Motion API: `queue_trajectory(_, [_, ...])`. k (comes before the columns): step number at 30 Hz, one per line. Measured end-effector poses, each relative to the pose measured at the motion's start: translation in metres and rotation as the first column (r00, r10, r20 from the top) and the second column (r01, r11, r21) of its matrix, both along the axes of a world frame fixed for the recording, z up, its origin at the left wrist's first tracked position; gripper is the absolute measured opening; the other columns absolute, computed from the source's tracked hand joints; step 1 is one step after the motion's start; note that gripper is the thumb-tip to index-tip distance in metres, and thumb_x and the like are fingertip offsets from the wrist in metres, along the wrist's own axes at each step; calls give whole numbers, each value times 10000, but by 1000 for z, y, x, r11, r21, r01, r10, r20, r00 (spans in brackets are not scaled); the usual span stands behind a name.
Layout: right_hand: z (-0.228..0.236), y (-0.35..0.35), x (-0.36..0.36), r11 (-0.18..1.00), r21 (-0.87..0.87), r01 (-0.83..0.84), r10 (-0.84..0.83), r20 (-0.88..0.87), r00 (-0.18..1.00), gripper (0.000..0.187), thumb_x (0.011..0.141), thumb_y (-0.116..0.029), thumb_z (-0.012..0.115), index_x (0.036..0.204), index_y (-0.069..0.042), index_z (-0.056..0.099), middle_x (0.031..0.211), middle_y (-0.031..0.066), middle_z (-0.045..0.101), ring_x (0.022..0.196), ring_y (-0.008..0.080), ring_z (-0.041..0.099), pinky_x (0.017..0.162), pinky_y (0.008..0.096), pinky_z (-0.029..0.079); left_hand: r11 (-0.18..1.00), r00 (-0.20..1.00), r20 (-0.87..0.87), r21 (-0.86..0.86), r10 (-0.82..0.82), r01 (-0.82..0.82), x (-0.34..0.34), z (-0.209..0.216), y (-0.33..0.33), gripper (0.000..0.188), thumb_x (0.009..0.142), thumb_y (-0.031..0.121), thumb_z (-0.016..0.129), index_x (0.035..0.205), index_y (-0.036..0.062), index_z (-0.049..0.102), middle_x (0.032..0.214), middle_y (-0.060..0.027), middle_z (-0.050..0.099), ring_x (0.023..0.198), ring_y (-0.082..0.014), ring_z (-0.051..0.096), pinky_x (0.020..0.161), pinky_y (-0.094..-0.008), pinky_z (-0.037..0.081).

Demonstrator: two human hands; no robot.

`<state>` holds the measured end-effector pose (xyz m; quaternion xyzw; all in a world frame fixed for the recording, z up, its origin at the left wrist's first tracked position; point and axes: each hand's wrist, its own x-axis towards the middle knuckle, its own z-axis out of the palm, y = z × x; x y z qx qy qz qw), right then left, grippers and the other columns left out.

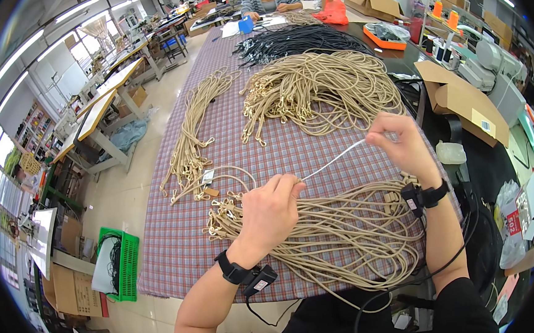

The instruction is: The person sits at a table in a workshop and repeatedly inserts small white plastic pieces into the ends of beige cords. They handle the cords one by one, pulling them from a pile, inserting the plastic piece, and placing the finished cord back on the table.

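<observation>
My left hand [271, 204] is closed above the near bundle of tan cords [346, 241]. Its fingers grip one end of a thin white string [334, 160]. My right hand [398, 142], held higher and to the right, pinches the other end, so the string runs nearly straight between them. A single tan cord [233, 168] curves up to my left hand from the left; whether the hand holds it too is hidden. By that cord lie a white tag [207, 176] and a small brown tag [211, 192]. Gold clips [221, 218] gather at the bundle's left end.
A checked cloth [167, 247] covers the table. Farther off lie a narrow tan cord bundle [198, 112], a large tan pile [323, 88] and black cords [298, 42]. A person [268, 2] is at the far end. Cardboard box [463, 100] at right; green basket [125, 263] at lower left.
</observation>
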<state>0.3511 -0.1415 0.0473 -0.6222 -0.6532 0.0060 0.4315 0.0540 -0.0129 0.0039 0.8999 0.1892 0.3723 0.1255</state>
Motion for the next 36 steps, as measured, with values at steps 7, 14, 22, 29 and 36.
queue_trajectory(7, [-7, 15, -68, 968, 81, -235, 173, 462, 870, 283, 871, -115, 798, 1142, -71, 731, 1223, 90, 685, 1050, 311, 687, 921, 428, 558, 998, 995, -71, 7, -70, 70, 0, -11, -8, 66, 973, 96, 751, 1001, 52, 712, 819, -92, 728, 633, -311, 688, 534, -400, 503])
queue_trajectory(14, [-32, 15, -81, 937, -6, -349, 345, 175, 922, 217, 882, 16, 750, 1091, -3, 693, 1054, 130, 675, 947, 343, 702, 792, 398, 592, 993, 993, -1, -7, -120, 120, 7, -14, -13, 93, 970, 100, 758, 1024, 45, 707, 817, -125, 718, 667, -323, 698, 560, -417, 523])
queue_trajectory(22, [-31, 15, -84, 927, -35, -374, 375, 147, 915, 169, 888, -21, 772, 1028, -13, 677, 1008, 129, 652, 896, 355, 683, 766, 427, 572, 978, 981, 48, -77, -188, 191, 6, -18, -12, 92, 1007, 95, 721, 1070, 32, 697, 891, -156, 730, 713, -357, 705, 595, -427, 535])
queue_trajectory(29, [-25, 14, -80, 972, 83, -218, 219, 1, 976, 95, 889, -6, 774, 971, -31, 732, 907, 103, 684, 846, 328, 686, 735, 402, 555, 991, 993, -3, -57, -119, 118, 2, -1, -7, 139, 995, 134, 743, 1080, 33, 699, 909, -166, 738, 765, -370, 722, 634, -439, 554])
queue_trajectory(36, [-6, 11, -28, 995, 95, 7, -1, -61, 998, 48, 906, 29, 732, 941, -4, 734, 842, 104, 661, 740, 261, 634, 665, 354, 485, 989, 988, -42, 4, 150, -150, -32, 3, 76, 191, 952, 222, 785, 981, 45, 719, 877, -147, 746, 788, -384, 722, 674, -489, 555])
